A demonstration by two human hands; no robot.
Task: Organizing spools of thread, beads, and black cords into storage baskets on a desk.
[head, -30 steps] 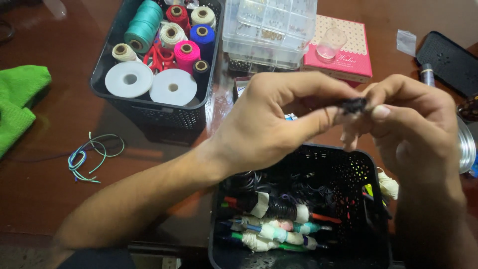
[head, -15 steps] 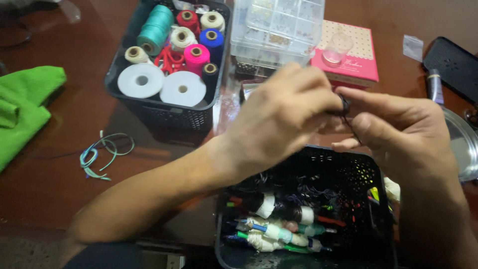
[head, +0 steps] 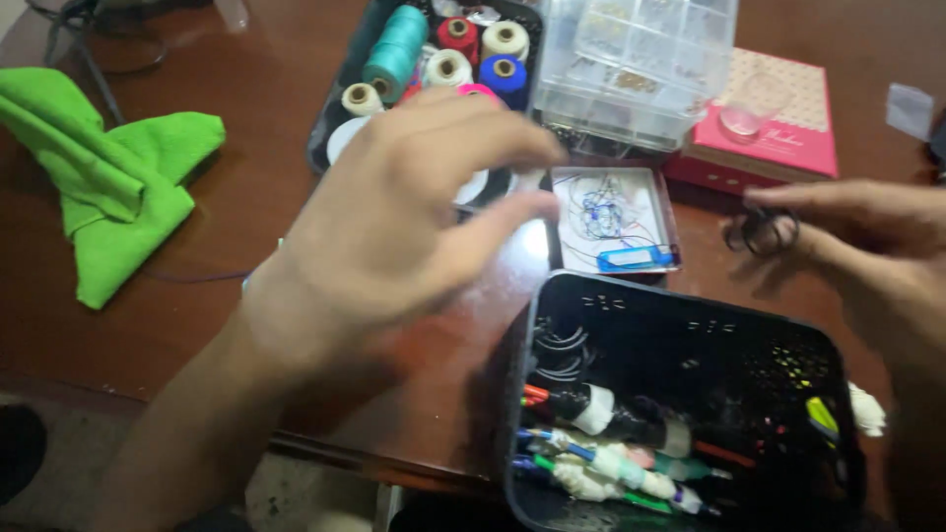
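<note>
My left hand (head: pixel 404 217) hovers with fingers spread and nothing in it, above the brown table between the two black baskets. My right hand (head: pixel 867 241) is at the right and pinches a small black loop of cord or wire (head: pixel 757 232) between thumb and fingers. Below both hands stands a black perforated basket (head: pixel 680 325) with several taped bundles of tools or wires at its bottom. A small clear tray (head: pixel 616 212) with thin wires and a blue piece lies between the hands.
A black basket of thread spools (head: pixel 443 44) and a clear compartment box (head: pixel 641 59) stand at the back. A pink box (head: pixel 769 128) sits at the right, a green cloth (head: pixel 108 167) at the left. The table edge runs along the bottom left.
My hands have come apart. The left hand has let go, opened and swung left; the right hand has kept the black loop and moved right. The view has shifted.
</note>
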